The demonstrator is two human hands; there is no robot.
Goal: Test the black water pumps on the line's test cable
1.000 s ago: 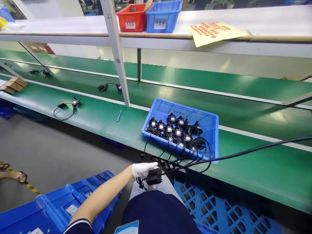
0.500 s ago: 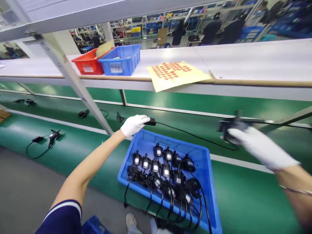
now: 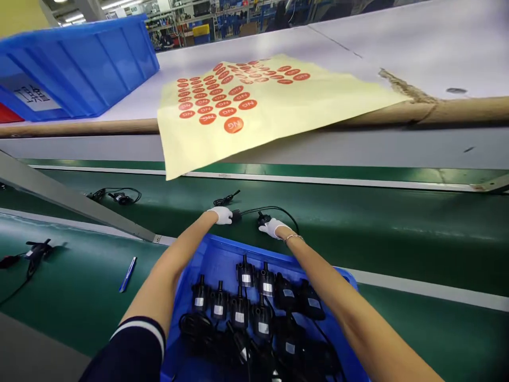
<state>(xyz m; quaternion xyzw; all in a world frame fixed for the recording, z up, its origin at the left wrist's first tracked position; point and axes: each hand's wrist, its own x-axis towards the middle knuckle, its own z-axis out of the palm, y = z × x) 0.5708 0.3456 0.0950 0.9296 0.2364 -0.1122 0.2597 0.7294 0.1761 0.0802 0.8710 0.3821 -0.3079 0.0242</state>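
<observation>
Green belt: we have both arms stretched over the blue tray [image 3: 222,249] to the far conveyor lane [image 3: 358,223], where our hands meet one cabled unit.
Left hand [image 3: 221,215]: white-gloved, fingers closed on the black plug end [image 3: 236,216] of the cable, pressing it to the belt.
Right hand [image 3: 271,227]: gloved too, resting on the small black pump [image 3: 262,217]; we cannot tell whether the fingers are clamped or only laid on it.
Cable [image 3: 278,209]: it arcs between the two ends, so both hands flank the one piece, laid flat, well apart from the other units on the lane.
Tray: black pumps [image 3: 254,297] stand in rows, white labels up, leads trailing toward us.
Writing: the cream sheet [image 3: 254,116] on the shelf carries red round stickers reading "NG"; the blue bin [image 3: 79,63] has a white label we cannot read.
Pen [image 3: 127,274]: blue, on the near belt.
</observation>
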